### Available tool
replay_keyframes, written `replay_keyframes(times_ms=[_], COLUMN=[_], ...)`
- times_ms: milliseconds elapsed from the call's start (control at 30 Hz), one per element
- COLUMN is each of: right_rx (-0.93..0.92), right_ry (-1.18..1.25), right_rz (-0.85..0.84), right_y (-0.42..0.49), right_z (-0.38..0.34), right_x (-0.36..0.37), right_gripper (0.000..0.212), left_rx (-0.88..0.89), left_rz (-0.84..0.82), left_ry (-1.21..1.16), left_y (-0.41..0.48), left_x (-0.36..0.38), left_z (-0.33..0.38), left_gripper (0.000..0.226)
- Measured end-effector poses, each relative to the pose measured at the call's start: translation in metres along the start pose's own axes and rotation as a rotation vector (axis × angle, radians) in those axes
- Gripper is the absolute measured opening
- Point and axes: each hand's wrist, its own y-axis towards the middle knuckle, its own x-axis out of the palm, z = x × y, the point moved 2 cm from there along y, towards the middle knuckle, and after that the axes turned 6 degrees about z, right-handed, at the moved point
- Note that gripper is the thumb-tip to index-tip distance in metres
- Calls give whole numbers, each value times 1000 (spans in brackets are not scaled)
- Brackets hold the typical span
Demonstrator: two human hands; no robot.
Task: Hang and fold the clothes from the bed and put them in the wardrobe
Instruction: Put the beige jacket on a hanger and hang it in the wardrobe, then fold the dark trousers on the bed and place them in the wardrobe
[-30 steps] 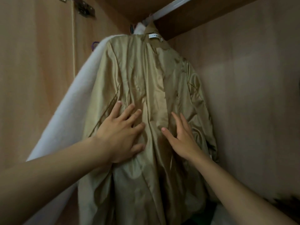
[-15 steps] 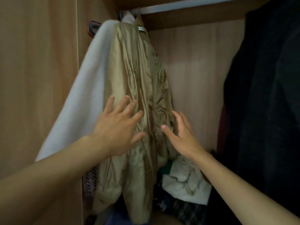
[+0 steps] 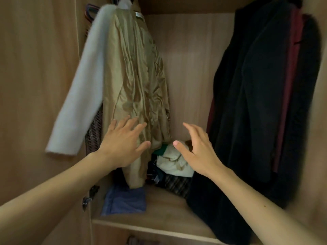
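A white coat with a shiny olive-gold lining hangs from a hanger at the left of the open wardrobe. In front of the lining's lower part is my left hand, fingers spread and straight, holding nothing. My right hand hovers to the right of the coat with loosely bent fingers, also holding nothing and apart from the fabric.
Dark coats and a maroon garment hang at the right. On the wardrobe floor lie a folded blue cloth, a cream and green bundle and a plaid item. The wooden door stands left.
Both hands have drawn back off the coat's lining, and the view has pulled away and down, revealing the wardrobe floor and the dark clothes at the right.
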Motion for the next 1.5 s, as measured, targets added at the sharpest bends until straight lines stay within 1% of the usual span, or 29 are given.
replay_keyframes(times_ms=[133, 267, 367, 500, 633, 733, 800, 900, 1067, 1133, 1233, 1367, 1500], right_rx=[32, 82, 141, 168, 156, 177, 212, 287, 455, 507, 601, 756, 878], right_ry=[-8, 17, 20, 23, -51, -125, -187, -257, -383, -445, -539, -610, -681], right_rz=[-53, -72, -116, -126, -108, -111, -109, -102, -150, -180, -194, -165, -86], right_y=[-43, -87, -116, -142, -157, -170, -181, -203, -261, -292, -339, -404, -465], right_z=[7, 17, 16, 5, -15, -30, -39, -49, -64, -72, -86, -107, -127], right_x=[-18, -31, -35, -48, -66, -76, -81, -87, -93, -105, -136, -186, -233], right_gripper=[70, 71, 71, 71, 69, 69, 69, 67, 71, 72, 72, 72, 72], left_rx=[-40, -65, -79, -83, -59, -28, 3, 71, 204, 233, 327, 473, 677], left_rz=[-86, -155, -211, -202, -193, -206, -221, -236, -332, -378, -407, -398, -409], left_ry=[-53, -69, -91, -122, -173, -232, -269, -325, -468, -549, -629, -722, -794], left_y=[-34, -76, -104, -124, -137, -145, -151, -162, -185, -196, -214, -243, -280], left_x=[-2, -2, -3, -11, -22, -27, -28, -22, 1, 8, 5, -12, -46], left_z=[25, 56, 72, 80, 82, 84, 85, 88, 111, 133, 173, 235, 298], left_gripper=[91, 91, 92, 85, 69, 74, 78, 68, 61, 61, 62, 68, 61])
